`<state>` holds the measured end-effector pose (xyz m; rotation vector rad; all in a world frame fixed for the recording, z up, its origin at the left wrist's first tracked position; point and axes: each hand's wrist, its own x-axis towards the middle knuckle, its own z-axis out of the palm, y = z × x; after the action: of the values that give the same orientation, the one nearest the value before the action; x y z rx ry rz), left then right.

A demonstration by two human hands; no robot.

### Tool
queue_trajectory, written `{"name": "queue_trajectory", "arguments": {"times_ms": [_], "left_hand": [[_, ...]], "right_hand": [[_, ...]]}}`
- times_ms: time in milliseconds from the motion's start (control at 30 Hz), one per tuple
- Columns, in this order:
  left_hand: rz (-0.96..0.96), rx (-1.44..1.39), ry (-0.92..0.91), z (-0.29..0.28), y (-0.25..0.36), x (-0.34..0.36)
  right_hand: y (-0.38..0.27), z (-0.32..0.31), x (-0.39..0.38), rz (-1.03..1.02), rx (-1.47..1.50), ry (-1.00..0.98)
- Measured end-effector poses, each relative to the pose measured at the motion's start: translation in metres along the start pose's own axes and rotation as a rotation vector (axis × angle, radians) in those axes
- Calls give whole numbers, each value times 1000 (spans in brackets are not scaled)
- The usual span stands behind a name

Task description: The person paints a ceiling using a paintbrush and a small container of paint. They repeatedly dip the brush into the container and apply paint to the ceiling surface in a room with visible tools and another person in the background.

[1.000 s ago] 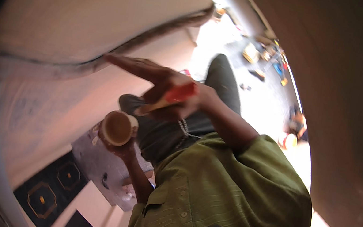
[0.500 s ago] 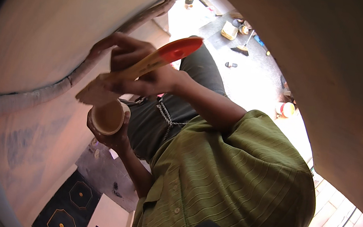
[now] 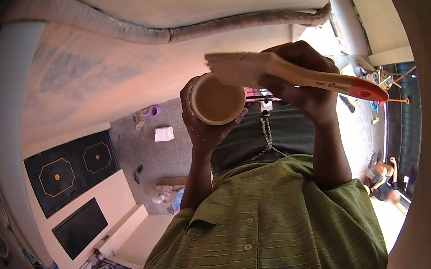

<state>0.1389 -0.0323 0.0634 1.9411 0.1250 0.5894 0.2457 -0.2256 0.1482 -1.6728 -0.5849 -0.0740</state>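
My left hand (image 3: pixel 201 132) is wrapped round a round cup (image 3: pixel 217 101) of pale beige paint, its open mouth facing up at me. Specks of paint mark the fingers. In my right hand (image 3: pixel 312 96) is a paintbrush (image 3: pixel 320 80) with a wooden handle and a red end. The brush lies nearly level, its wide, paint-coated bristles (image 3: pixel 229 64) just above the cup's far rim. I cannot tell whether bristles and rim touch. Behind both hands, the wall (image 3: pixel 141 72) shows patchy pale paint over darker smears.
A thick pipe-like ridge (image 3: pixel 130 32) runs along the wall. Black panels with gold outlines (image 3: pixel 56 177) stand at lower left. Far below, a purple mug (image 3: pixel 154 110) and a white sheet (image 3: pixel 164 134) lie on the floor. Another person (image 3: pixel 384 181) is at far right.
My view has swung round, and both hands now appear further right. The brush has gone from steeply slanted to nearly level, its bristles still close above the cup. Both grips stay the same.
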Motion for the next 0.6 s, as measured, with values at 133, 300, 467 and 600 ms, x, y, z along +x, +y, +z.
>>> {"name": "queue_trajectory", "arguments": {"times_ms": [133,300,467,600], "left_hand": [[22,-54,10,5,6,6],[46,-43,-4,6,8,11],[8,-68,-33,3,13,10],[-22,-27,-51,0,8,6]], "right_hand": [[6,6,-2,136,77,-139],[2,15,4,-137,-107,-154],[-9,23,17,-281,-206,-376],[-11,32,22,-307,-281,-462]]}}
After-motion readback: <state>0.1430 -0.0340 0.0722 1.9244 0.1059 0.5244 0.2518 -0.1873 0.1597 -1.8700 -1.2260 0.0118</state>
